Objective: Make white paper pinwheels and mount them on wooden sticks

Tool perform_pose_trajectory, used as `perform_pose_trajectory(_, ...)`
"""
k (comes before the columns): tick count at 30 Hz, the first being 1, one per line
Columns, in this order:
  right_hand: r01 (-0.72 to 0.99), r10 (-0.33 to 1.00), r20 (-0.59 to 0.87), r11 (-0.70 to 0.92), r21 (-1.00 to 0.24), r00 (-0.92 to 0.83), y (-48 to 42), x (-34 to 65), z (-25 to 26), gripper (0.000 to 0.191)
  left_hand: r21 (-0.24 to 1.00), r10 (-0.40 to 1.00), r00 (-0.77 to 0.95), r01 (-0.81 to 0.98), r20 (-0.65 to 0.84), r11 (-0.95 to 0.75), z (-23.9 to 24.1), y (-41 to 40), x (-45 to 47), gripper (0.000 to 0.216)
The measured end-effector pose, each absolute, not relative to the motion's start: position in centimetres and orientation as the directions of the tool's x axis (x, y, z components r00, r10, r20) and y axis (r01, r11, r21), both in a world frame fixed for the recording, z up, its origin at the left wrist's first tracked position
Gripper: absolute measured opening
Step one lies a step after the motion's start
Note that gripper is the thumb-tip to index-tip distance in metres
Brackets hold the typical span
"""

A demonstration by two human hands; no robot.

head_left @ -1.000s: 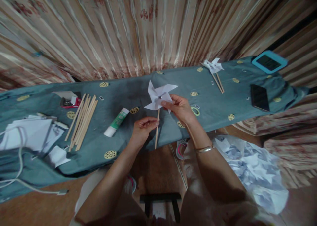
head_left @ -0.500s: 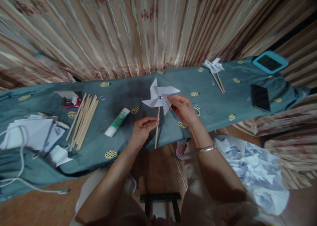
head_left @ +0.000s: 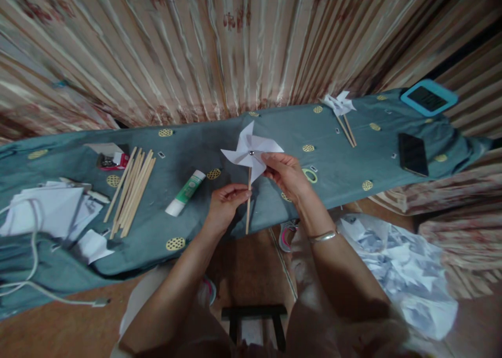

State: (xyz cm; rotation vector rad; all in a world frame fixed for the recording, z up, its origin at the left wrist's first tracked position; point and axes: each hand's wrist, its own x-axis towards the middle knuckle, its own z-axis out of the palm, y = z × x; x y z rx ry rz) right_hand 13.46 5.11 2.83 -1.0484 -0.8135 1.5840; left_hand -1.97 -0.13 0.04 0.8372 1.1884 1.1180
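Observation:
A white paper pinwheel (head_left: 246,144) on a thin wooden stick (head_left: 248,216) is held up over the middle of the table, a shiny round pin head at its centre. My left hand (head_left: 225,207) pinches the stick below the blades between thumb and fingers. With closed fingertips, my right hand (head_left: 288,175) holds a blade at the pinwheel's right side, close to the pin. The stick's lower end hangs past the left hand, near the table's front edge. Left of my hands lies a green and white glue stick (head_left: 185,193).
Wooden sticks (head_left: 133,193), a small red box (head_left: 113,159), paper sheets (head_left: 47,209) and a white cable (head_left: 35,253) lie left. Finished-looking pinwheels (head_left: 340,105), a pale green ring (head_left: 309,176), a phone (head_left: 413,154) and a blue-framed clock (head_left: 429,97) lie right. A bag of paper (head_left: 403,269) stands below.
The pinwheel's blades have turned slightly and shifted a little left. My right hand has moved slightly left with its blade, uncovering more of the green ring. The left hand keeps its grip.

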Motion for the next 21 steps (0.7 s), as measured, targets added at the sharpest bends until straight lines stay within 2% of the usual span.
perform_pose_trajectory(10, -0.346, 0.955, -0.280, -0.298, -0.890, -0.103, 4.8, 12.9, 2.9, 0.039, 0.939, 0.963, 0.002, -0.219, -0.270, 0.263, 0.1, -0.1, -2.1, 0.024)
perform_pose_trajectory(16, -0.287, 0.961, -0.256, -0.274, -0.918, -0.101, 5.2, 13.8, 3.1, 0.044, 0.946, 0.962, -0.001, -0.181, -0.272, 0.267, 0.1, -0.2, -2.2, 0.025)
perform_pose_trajectory(21, -0.323, 0.974, -0.226, -0.221, -0.920, -0.023, 5.4, 14.5, 3.5, 0.044, 0.942, 0.959, 0.039, -0.178, -0.281, 0.283, 0.1, -0.3, -2.2, 0.023)
